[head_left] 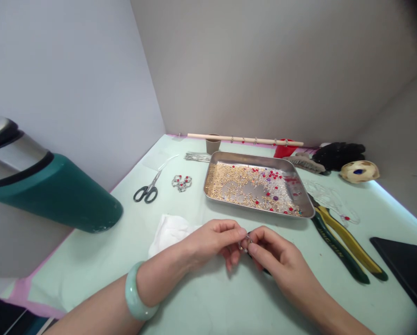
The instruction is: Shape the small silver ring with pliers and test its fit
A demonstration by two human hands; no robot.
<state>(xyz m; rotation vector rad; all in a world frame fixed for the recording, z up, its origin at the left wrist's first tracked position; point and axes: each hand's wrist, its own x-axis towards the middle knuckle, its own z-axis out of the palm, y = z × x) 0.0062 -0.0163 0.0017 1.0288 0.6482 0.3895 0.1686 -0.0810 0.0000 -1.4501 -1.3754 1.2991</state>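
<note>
Over the table [194,298], near side, the left hand [211,238] and right hand [281,256] together pinch a loop [244,245] that could drop if either grip slips.

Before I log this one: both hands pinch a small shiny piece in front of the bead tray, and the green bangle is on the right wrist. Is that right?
Not quite: the head view shows the green bangle on the left wrist. The rest stands: the left hand and right hand pinch a small shiny piece in front of the bead tray.
</note>
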